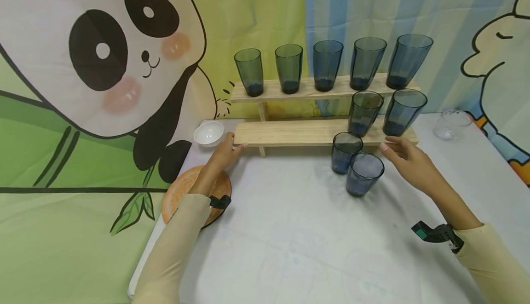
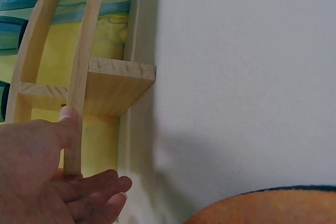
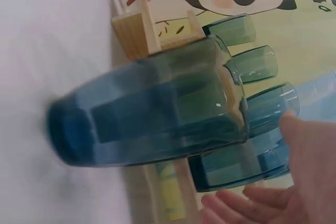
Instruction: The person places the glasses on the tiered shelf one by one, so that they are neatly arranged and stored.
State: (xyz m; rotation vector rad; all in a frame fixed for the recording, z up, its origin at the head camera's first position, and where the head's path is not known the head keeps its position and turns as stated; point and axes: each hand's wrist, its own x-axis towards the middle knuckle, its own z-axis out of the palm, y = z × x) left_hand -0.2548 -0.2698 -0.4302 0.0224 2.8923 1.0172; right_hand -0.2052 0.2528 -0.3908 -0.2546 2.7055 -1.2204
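My left hand point(image 1: 225, 152) grips the left end of the lower board of a two-tier wooden shelf point(image 1: 290, 133), thumb on its edge in the left wrist view. My right hand point(image 1: 407, 162) is by the board's right front edge, thumb and fingers spread apart with nothing held. Closest to it on that board is a blue-tinted glass point(image 1: 404, 113), beside another tinted glass point(image 1: 364, 114). Two more tinted glasses, one behind point(image 1: 346, 154) and one in front point(image 1: 364, 175), stand on the table left of my right hand; the front one looms large in the right wrist view.
Several tinted glasses point(image 1: 327, 67) stand in a row on the upper board. A small white bowl point(image 1: 208, 134) sits left of the shelf, an orange round plate point(image 1: 221, 186) beneath my left forearm. A clear glass cup point(image 1: 451, 124) is at the right. Printed curtains hang behind.
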